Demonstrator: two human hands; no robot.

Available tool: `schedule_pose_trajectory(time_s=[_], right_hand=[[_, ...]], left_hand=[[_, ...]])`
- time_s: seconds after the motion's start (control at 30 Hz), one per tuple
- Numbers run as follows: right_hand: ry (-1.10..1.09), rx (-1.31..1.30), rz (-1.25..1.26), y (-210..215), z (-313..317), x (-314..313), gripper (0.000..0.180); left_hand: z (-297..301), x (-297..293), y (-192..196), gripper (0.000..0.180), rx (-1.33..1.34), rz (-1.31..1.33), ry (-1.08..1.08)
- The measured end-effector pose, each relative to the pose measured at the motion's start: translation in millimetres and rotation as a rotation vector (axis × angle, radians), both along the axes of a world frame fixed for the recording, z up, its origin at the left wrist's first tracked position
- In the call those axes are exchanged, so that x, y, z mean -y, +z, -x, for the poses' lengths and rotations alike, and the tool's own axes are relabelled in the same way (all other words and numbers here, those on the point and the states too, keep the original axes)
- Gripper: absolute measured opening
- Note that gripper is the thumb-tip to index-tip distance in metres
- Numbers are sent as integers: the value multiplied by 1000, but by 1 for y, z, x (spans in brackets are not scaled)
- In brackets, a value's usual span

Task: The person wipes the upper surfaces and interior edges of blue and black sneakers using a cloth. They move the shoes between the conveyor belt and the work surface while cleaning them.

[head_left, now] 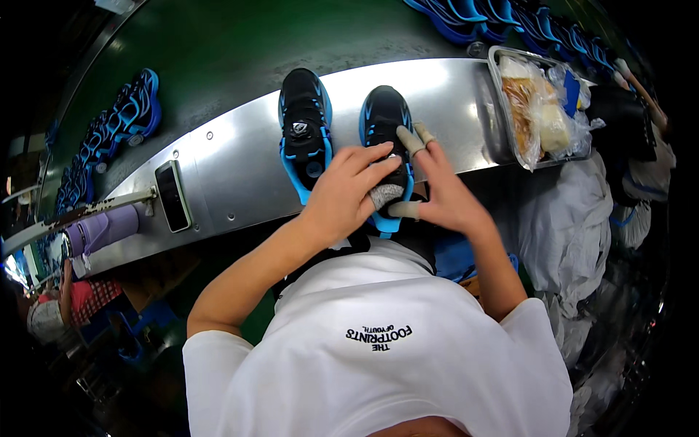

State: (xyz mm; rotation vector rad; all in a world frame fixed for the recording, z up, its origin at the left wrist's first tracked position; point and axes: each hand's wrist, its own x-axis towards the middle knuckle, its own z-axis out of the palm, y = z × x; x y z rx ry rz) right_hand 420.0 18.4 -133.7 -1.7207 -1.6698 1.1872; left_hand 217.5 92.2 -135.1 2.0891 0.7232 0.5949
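Observation:
Two black sneakers with bright blue soles stand side by side on a metal ledge, toes pointing away from me. The left sneaker (pixel 301 109) has a round dial on its tongue, and neither hand touches it. Over the upper of the right sneaker (pixel 386 109) my left hand (pixel 353 183) bends its fingers, with a grey cover on the thumb. My right hand (pixel 445 191) grips that same shoe from its right side, fingertips at the laces area and thumb near the heel. Beige covers sit on several of its fingertips. The collar of this shoe is partly hidden by my hands.
A phone (pixel 172 197) lies on the ledge at left, near a purple cylinder (pixel 109 229) and a worn metal bar (pixel 87 213). At right stands a metal tray (pixel 510 120) of plastic-wrapped items. Rows of blue-black shoes (pixel 131 109) line the green surface beyond. White plastic bags (pixel 564 218) hang at right.

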Motion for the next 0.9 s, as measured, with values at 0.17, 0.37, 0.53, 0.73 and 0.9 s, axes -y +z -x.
schedule_pose_trajectory(time_s=[0.17, 0.37, 0.53, 0.73, 0.9], right_hand=[[-140, 85, -315, -34, 14, -11, 78], [-157, -47, -175, -7, -20, -42, 73], [-91, 19, -136, 13, -14, -44, 75], [-28, 73, -77, 24, -16, -46, 72], [-38, 68, -214, 40, -14, -51, 55]], left_hand=[[24, -23, 19, 30, 15, -66, 406], [44, -62, -12, 32, -232, 239, 468], [60, -71, -20, 41, 154, 626, 295], [54, -66, -27, 41, -31, 354, 322], [74, -93, -28, 43, 30, 525, -31]])
